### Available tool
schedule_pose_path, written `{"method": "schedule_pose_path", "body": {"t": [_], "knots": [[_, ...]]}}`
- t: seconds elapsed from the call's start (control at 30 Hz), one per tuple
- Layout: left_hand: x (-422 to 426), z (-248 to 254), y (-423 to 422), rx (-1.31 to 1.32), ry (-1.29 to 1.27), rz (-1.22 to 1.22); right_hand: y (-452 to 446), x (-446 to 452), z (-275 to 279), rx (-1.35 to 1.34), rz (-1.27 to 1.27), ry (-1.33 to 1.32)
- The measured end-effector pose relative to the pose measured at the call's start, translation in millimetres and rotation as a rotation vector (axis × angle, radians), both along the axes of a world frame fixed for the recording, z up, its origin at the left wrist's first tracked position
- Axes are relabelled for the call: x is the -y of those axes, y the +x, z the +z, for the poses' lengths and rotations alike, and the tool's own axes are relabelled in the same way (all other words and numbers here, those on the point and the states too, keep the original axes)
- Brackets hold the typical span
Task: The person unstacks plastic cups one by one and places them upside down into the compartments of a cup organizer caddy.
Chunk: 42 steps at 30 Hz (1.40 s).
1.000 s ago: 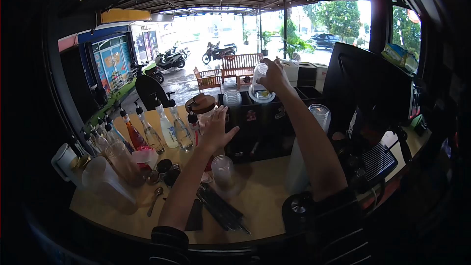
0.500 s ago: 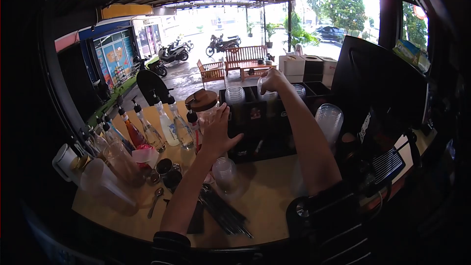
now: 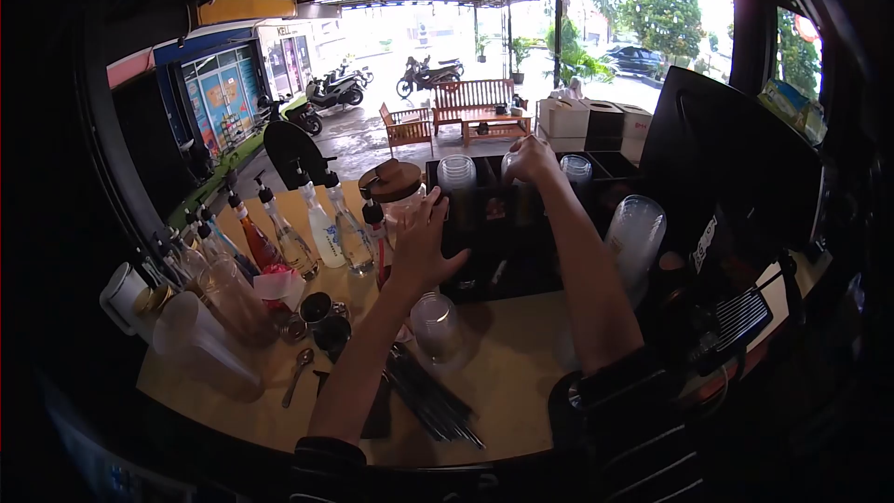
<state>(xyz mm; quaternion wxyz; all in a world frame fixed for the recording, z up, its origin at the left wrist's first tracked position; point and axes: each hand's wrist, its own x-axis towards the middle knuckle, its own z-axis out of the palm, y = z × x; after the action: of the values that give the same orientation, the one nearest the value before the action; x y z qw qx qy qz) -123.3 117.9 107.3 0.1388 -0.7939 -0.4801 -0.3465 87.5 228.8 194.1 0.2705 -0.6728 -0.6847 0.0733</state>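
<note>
My right hand is closed on a clear plastic cup in a middle compartment of the black organizer. Stacks of clear cups or lids stand in the compartments on both sides, the left stack and the right stack. My left hand has its fingers spread and holds nothing; it is at the organizer's left front, near a jar with a brown lid. Below it a short stack of clear cups rests on the counter.
Pump bottles line the left of the counter, with a clear pitcher, a jigger and a spoon. Black straws lie at the front. A tall cup stack and a dark monitor are right.
My right hand has lowered the clear cup, first held above the organizer, down into a middle compartment. My left hand stays spread near the organizer. The view has shifted slightly.
</note>
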Motion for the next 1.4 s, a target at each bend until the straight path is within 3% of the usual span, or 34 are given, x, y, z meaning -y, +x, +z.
{"method": "schedule_pose_path", "body": {"t": [0.1,0.17,0.23,0.3,0.37,0.43,0.5,0.63,0.77,0.83,0.9,1.07,1.2,1.27,1.4], "knots": [[0.9,-0.8,-2.4,0.055,-0.017,-0.051,-0.2,-2.0,-4.2,-0.005,0.031,0.068],[8.8,0.5,-6.6,0.125,-0.038,-0.088,-7.8,20.7,9.5,0.17,0.11,-0.06],[27.1,11.8,-9.9,0.247,-0.065,-0.245,-18.2,29.9,-3.0,0.022,-0.003,0.044],[52.0,17.6,-15.7,0.237,-0.011,-0.29,-28.5,47.0,-9.5,0.132,-0.036,0.453],[75.4,13.2,-23.9,0.436,-0.179,-0.37,-37.1,80.2,-10.6,0.091,0.089,0.513],[94.5,-1.8,-36.1,0.505,-0.196,-0.354,-50.1,126.4,-18.4,-0.078,0.321,0.465],[106.9,-24.9,-48.7,0.637,-0.202,-0.37,-56.7,160.9,-42.5,-0.191,0.459,0.25],[117.0,-73.9,-69.1,0.711,-0.237,-0.322,-62.7,197.0,-124.4,-0.267,0.562,-0.081],[135.9,-102.5,-73.5,0.714,-0.33,-0.297,-78.4,193.7,-203.4,-0.333,0.617,0.061],[145.5,-109.6,-73.8,0.708,-0.372,-0.297,-91.6,203.1,-209.2,-0.404,0.648,0.11],[152.3,-116.4,-74.9,0.503,-0.364,-0.271,-99.6,213.9,-213.3,-0.716,0.668,0.117],[146.0,-141.5,-67.5,0.364,-0.497,-0.209,-101.3,214.0,-213.4,-0.601,0.583,0.15],[132.4,-147.2,-54.8,0.396,-0.475,-0.196,-98.0,211.5,-223.0,-0.558,0.518,0.09],[121.0,-152.6,-50.5,0.41,-0.378,-0.247,-95.8,207.3,-231.3,-0.678,0.555,0.036],[119.5,-140.9,-38.6,0.48,-0.448,-0.227,-89.9,214.5,-229.8,-0.717,0.562,0.097]]}}
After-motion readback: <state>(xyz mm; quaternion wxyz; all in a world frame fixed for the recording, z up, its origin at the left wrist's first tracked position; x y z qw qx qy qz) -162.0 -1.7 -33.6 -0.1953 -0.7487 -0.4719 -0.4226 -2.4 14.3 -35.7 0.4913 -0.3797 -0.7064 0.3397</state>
